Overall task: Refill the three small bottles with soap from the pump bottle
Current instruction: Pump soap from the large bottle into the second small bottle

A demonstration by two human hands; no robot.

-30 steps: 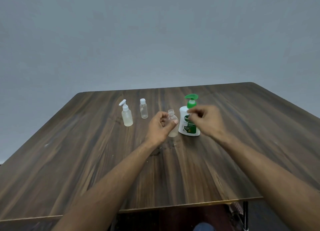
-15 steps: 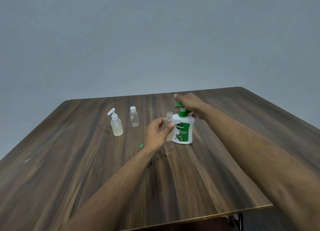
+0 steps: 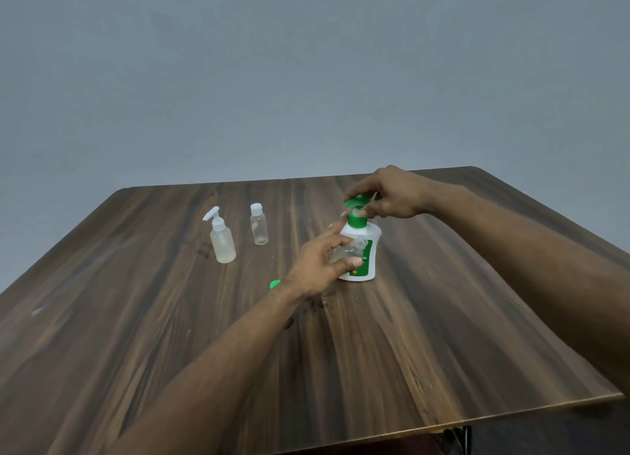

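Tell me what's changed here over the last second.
The right hand rose from the pump bottle's label to its green pump head. The left hand tilted its small uncapped bottle toward the pump. The spray bottle and capped bottle stayed put.

The table (image 3: 170, 318) is dark brown wood with long light and dark stripes running along it. The pump bottle (image 3: 370, 246) is white with a green pump top and a green label (there are small white letters on the label). The spray bottle (image 3: 222, 241) is see-through and cloudy with a white top. The capped bottle (image 3: 259, 228) is clear with a white cap. A small cap (image 3: 274, 284) on the table is bright green. The wall (image 3: 306, 72) is plain blue-grey.
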